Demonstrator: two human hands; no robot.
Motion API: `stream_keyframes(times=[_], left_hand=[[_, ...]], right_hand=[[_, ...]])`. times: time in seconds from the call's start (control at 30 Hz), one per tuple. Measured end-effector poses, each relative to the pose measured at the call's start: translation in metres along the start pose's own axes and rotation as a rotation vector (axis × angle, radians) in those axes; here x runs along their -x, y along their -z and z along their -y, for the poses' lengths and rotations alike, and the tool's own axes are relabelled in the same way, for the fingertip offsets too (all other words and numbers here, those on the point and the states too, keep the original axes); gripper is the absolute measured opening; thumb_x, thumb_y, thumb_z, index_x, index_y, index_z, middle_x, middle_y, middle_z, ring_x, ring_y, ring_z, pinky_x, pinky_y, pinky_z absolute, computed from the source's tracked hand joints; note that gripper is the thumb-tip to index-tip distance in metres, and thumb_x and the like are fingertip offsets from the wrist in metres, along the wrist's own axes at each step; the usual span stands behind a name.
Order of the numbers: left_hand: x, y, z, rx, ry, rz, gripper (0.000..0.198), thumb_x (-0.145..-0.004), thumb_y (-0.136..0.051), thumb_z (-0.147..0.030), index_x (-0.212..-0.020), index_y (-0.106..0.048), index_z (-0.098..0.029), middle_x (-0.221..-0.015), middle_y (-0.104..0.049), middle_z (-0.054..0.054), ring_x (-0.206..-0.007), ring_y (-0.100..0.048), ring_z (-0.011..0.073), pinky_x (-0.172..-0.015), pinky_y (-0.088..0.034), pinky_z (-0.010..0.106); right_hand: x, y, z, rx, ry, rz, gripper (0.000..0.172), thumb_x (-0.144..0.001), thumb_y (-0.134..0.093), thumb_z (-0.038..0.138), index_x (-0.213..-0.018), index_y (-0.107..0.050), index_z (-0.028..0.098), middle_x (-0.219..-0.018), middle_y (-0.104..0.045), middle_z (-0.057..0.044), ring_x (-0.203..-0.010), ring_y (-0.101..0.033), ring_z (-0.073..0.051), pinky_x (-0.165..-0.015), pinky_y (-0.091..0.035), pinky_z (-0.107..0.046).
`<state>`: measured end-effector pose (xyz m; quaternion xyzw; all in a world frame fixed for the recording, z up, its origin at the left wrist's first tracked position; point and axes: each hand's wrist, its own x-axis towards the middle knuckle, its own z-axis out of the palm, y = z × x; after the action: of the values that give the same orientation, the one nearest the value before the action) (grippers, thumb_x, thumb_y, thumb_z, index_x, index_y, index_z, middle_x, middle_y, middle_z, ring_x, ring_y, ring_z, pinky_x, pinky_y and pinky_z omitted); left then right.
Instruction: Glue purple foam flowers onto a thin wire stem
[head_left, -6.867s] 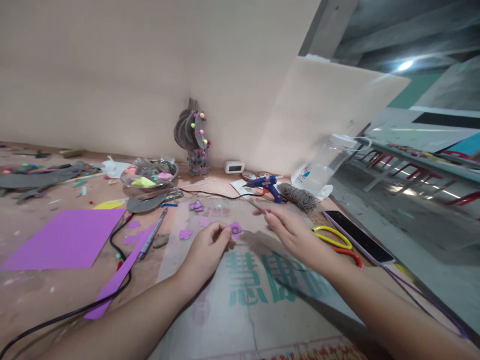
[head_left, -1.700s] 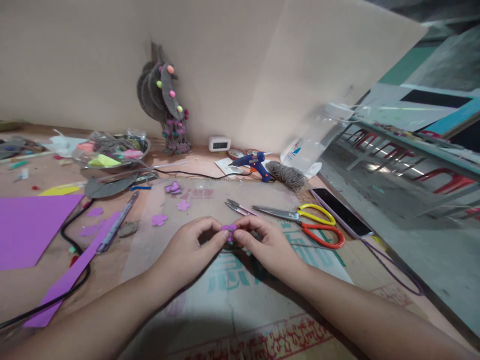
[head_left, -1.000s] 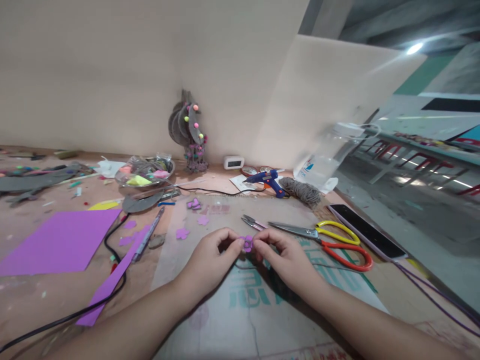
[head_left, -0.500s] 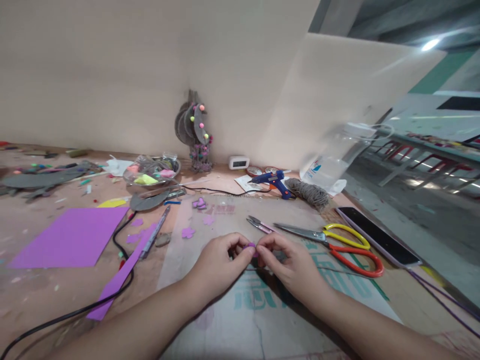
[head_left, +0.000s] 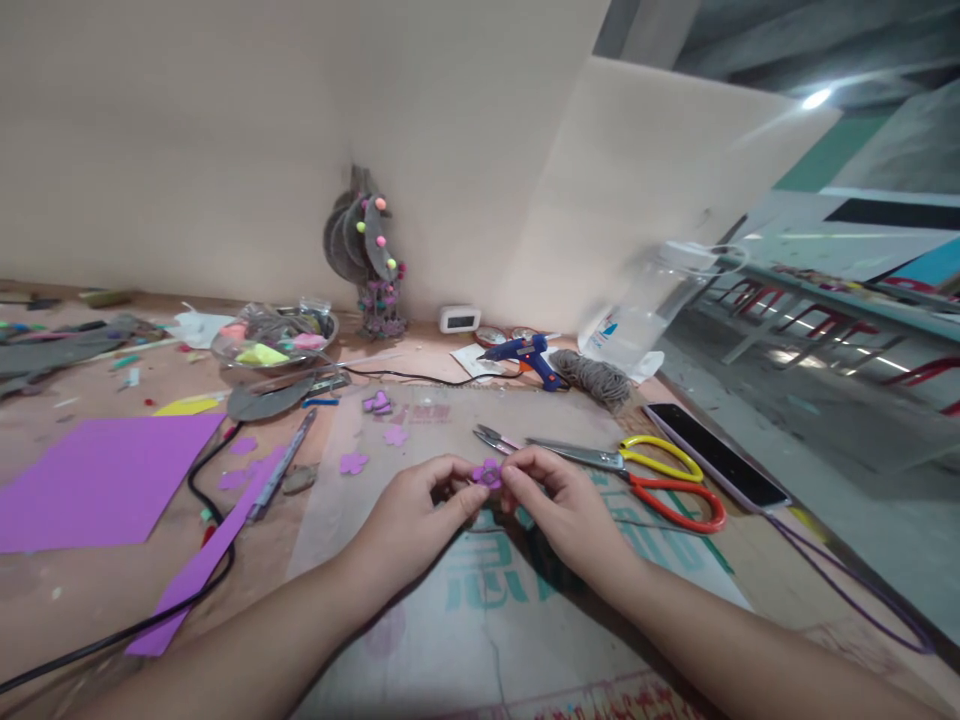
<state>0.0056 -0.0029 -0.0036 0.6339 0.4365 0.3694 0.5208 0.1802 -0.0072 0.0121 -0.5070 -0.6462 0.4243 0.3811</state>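
My left hand (head_left: 416,520) and my right hand (head_left: 559,505) meet over the clear mat (head_left: 465,590) with green characters. Both pinch a small purple foam flower (head_left: 487,474) between thumb and fingertips, left hand on its left side, right hand on its right. More purple foam flowers (head_left: 352,462) lie on the mat to the upper left, with another cluster (head_left: 377,403) farther back. Yellow and red scissors (head_left: 637,472) and small snips (head_left: 491,438) lie just beyond my right hand.
A purple foam sheet (head_left: 97,480) and a purple strip (head_left: 202,560) lie at left beside a black cable (head_left: 202,470). A blue glue gun (head_left: 525,355), twine (head_left: 600,380), a phone (head_left: 712,455), a plastic bottle (head_left: 645,310), a bowl of scraps (head_left: 274,340) and a grey ornament (head_left: 364,250) stand behind.
Earlier my right hand was apart from the flower, holding a thin tool; the scissors and snips now lie on the mat and both hands pinch the flower. It has turned slightly in my fingertips.
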Motion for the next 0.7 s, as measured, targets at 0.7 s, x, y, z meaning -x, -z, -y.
stream_keyframes(times=[0.7], left_hand=[[-0.007, 0.007, 0.006, 0.295, 0.021, -0.232, 0.024, -0.085, -0.052, -0.039, -0.076, -0.053, -0.017, -0.064, -0.053, -0.003, -0.062, -0.051, 0.0113, -0.063, -0.041, 0.024]], right_hand=[[0.003, 0.007, -0.005, 0.612, 0.294, 0.226, 0.034, -0.075, -0.070, 0.043, -0.100, -0.062, 0.020, -0.096, -0.058, -0.007, -0.093, -0.053, -0.021, -0.082, -0.043, -0.034]])
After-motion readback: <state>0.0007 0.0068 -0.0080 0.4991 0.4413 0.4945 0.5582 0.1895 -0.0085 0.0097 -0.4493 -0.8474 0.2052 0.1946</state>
